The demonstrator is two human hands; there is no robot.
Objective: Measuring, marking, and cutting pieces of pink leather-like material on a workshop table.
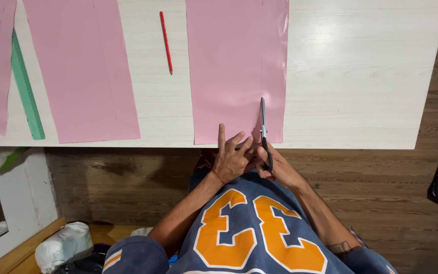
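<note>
Where the pale wood-grain table (pixel 361 76) meets its near edge, a glossy pink sheet (pixel 234 61) is laid flat, its lower end reaching that edge. Two more pink sheets (pixel 84 66) are spread well apart to the left, with a green ruler (pixel 26 86) between them and a thin red pencil (pixel 166 43) beside the middle one. The sheet is pressed down by the left hand (pixel 231 157), fingers spread. Scissors (pixel 263 127) are gripped by the right hand (pixel 280 167), fingers curled through the handles, blades nearly closed within the sheet's right part. A crooked or torn cut is judged possible if the slick sheet slides under light pressure.
</note>
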